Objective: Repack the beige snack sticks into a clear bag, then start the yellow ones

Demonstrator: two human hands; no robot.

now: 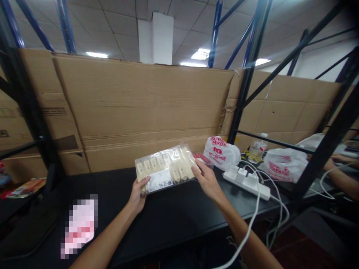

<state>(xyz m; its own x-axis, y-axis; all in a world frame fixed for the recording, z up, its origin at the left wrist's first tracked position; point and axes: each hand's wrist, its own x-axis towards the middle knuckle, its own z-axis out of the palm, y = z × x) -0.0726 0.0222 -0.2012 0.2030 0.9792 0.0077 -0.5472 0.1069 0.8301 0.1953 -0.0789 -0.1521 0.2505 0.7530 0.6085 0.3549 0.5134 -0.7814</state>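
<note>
Between my two hands, a clear plastic pack [165,168] of several small cream-coloured sachets is held up over the black table [174,213]. A white label with dark lettering shows on its lower front. My left hand [138,196] grips the pack's lower left corner, thumb on the front. At the right end, my right hand [206,177] is closed on the edge, its thumb also in front. The fingers behind the pack are mostly hidden. A red package [203,158] is partly hidden behind my right hand.
A white power strip [246,182] with cables lies at right. White plastic bags with red print [221,153] and a clear bottle [257,149] stand behind it. Cardboard [146,101] walls the back, between metal posts [242,101]. Another person's arm [342,177] shows far right.
</note>
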